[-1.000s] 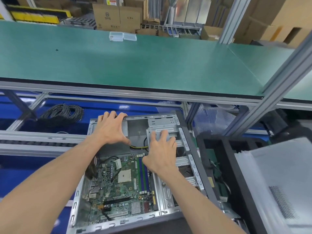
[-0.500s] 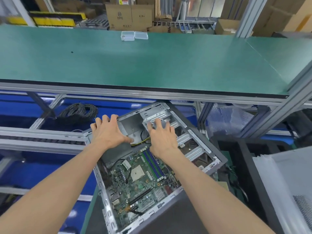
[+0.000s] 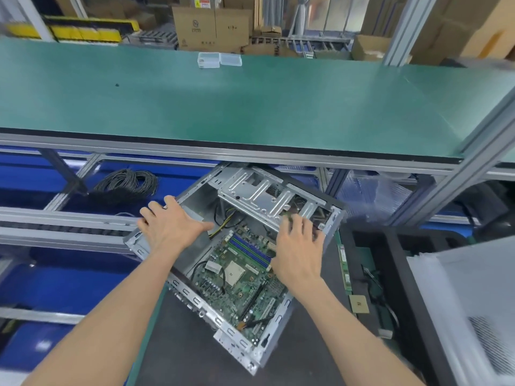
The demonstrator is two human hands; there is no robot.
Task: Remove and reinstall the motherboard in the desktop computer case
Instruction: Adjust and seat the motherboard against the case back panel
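Both hands are lying on an open computer case (image 3: pixel 281 203), and neither grip is closing around anything. Left hand (image 3: pixel 170 227) is resting palm down on the case's left upper edge, fingers spread and nearly straight, pointing away from the person, with the thumb stretching right toward the inside of the case. Right hand (image 3: pixel 299 247) is lying palm down farther right, its fingers loosely spread and reaching onto the lower edge of the silver drive bracket (image 3: pixel 262 195); the fingertips are blurred, so whether they are hooking under that edge cannot be told. Both bare forearms are extending from the bottom of the view, converging toward the case.

Lying on its side with its open face up, the case is sitting turned at an angle, on a dark grey mat (image 3: pixel 172 355) below a long green worktop (image 3: pixel 250 107). Its far end is tucking under the front rail of that worktop. Inside the case, the green motherboard (image 3: pixel 239 277) is sitting flat on the case floor, with blue memory slots near the right wrist.

Left of the case, a coil of black cable (image 3: pixel 125 183) is lying on a blue surface. Two small clear plastic boxes (image 3: pixel 218 59) are sitting at the worktop's far edge, with cardboard boxes (image 3: pixel 211 27) behind them.
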